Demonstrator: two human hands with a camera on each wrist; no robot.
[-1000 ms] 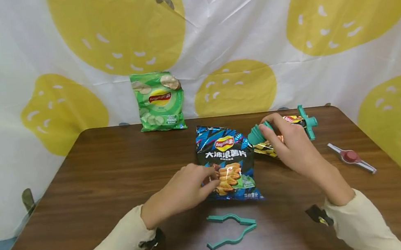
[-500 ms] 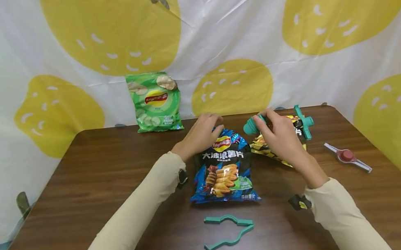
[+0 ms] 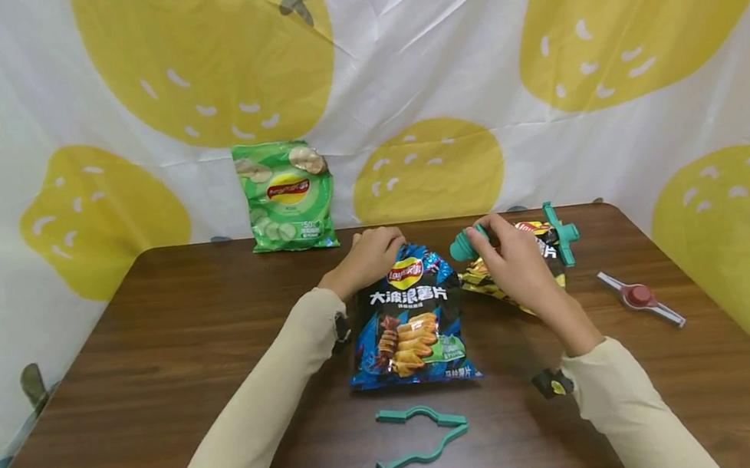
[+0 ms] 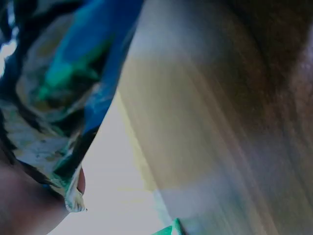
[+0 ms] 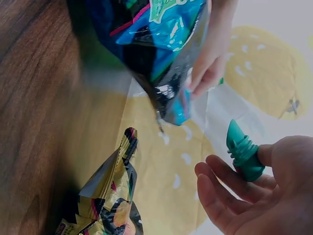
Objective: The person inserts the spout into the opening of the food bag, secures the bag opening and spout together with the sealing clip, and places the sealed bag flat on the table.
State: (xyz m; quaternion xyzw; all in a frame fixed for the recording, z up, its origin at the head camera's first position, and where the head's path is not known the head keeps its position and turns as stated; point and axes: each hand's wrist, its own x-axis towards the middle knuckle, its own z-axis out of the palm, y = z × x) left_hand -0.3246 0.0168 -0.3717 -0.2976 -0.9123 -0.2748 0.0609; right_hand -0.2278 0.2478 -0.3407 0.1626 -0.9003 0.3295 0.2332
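Observation:
My left hand pinches the top left edge of a blue-and-black chip bag, which stands upright and puffed near the middle of the table. In the right wrist view, this hand's fingers show behind the bag's top edge. My right hand holds a small teal threaded spout with a slanted, pointed tip, between thumb and fingers, just right of the blue bag's top. Below that hand lies a black-and-gold chip bag, partly covered by it.
A teal clip with a round neck sits across the gold bag's far end. To its right lies a red-and-white clip. An opened teal clip rests in front of the blue bag. A green chip bag leans against the back cloth.
My left hand has gone from the blue bag's lower left side up to its top edge and taken hold there. My right hand stays about where it was, still holding the spout.

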